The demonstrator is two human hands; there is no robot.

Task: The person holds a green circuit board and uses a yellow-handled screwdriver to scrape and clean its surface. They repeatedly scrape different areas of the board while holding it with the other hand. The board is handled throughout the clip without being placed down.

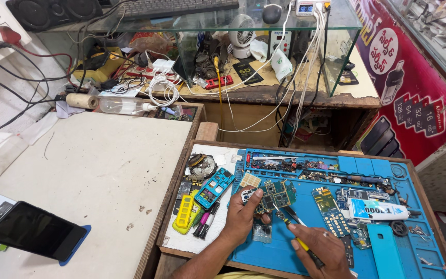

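On the blue repair mat [285, 248] in the head view, low centre: left hand [241, 219] curled around a green circuit board [275, 195], thumb on the near edge and fingers underneath, board lifted slightly off the mat and tilted toward the camera; right hand [322, 248] closed in a pencil grip on a yellow-handled screwdriver [296, 235], its tip [279, 212] touching the board's lower edge (exact contact spot too small to tell); a ring shows on one right-hand finger; mat sits inside a shallow wooden tray [179, 170]; just right of the board lies a keypad board [329, 206] flat on the mat, beside it a white glue tube [378, 210] lying on its side, nozzle pointing right; a plain blue phone cover [385, 250] near the right hand, apart from it; more loose boards and parts packed in the mat's top compartments [295, 165]; left of the mat, on a white sheet in the same tray, a light-blue phone frame [214, 187], a yellow phone housing [184, 213] and some pens [205, 222], all close together; well apart on the left, white tabletop [94, 165] carrying a black smartphone [34, 230] face up on a blue pad; behind, a glass shelf [285, 23] over a cluttered bench with a small white fan [242, 33] and white cables [163, 90].
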